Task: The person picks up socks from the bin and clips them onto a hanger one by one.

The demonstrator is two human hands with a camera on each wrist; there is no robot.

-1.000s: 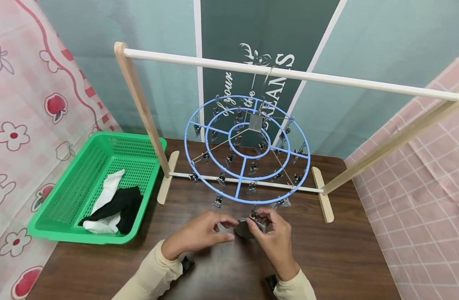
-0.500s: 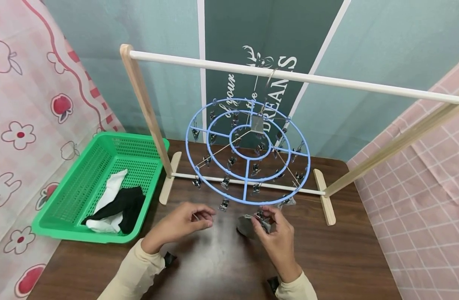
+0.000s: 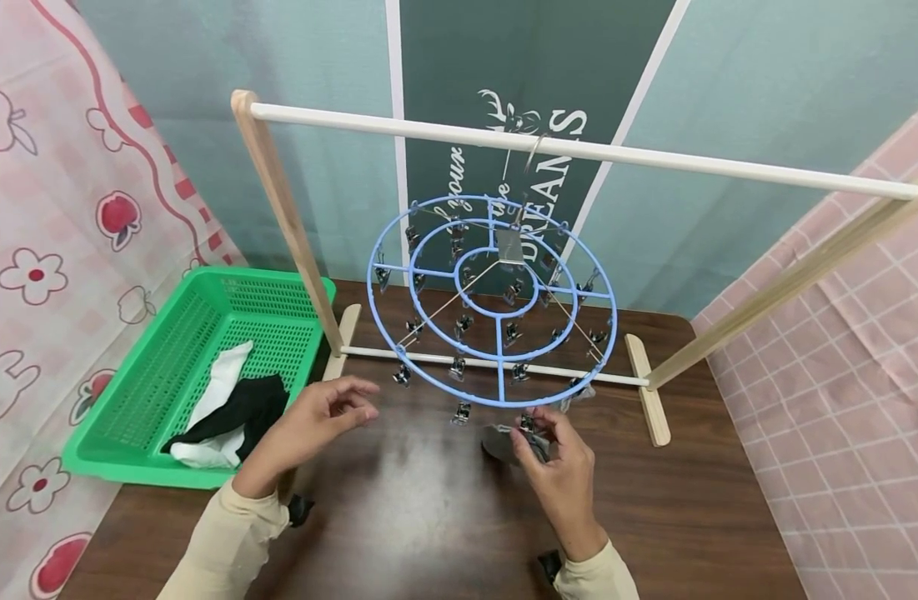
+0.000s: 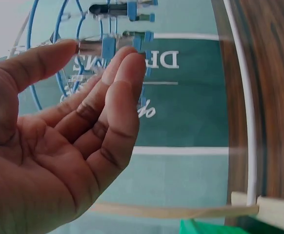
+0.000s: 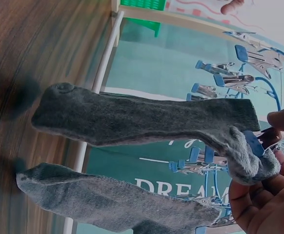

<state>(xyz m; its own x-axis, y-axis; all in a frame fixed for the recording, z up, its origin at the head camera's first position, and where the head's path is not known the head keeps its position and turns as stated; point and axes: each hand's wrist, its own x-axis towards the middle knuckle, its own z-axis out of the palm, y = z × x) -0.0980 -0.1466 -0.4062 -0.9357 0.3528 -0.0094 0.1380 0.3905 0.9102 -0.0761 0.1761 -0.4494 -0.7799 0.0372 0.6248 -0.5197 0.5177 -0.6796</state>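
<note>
My right hand (image 3: 559,467) pinches a metal clip (image 3: 528,423) at the near edge of the round blue clip hanger (image 3: 499,358). From that clip hangs a dark grey sock (image 5: 147,117), its cuff bunched at the clip's blue tips in the right wrist view. Beside it a second grey sock (image 5: 112,197) hangs, seen small at the ring's right in the head view. My left hand (image 3: 312,429) is in the air between hanger and basket, fingers loosely bent and holding nothing. A green basket (image 3: 278,333) at the left contains a black sock-like cloth (image 3: 256,408) and white ones (image 3: 222,375).
The hanger hooks over the white rod (image 3: 428,129) of a wooden rack, whose posts (image 3: 289,217) and feet (image 3: 646,392) flank it. Several other clips (image 3: 462,411) dangle from the rings. Patterned curtains enclose the brown table (image 3: 421,517).
My left hand has moved away from the grey sock, leftward toward the basket. My right hand keeps its pinch on the clip, and the hanger has turned slightly.
</note>
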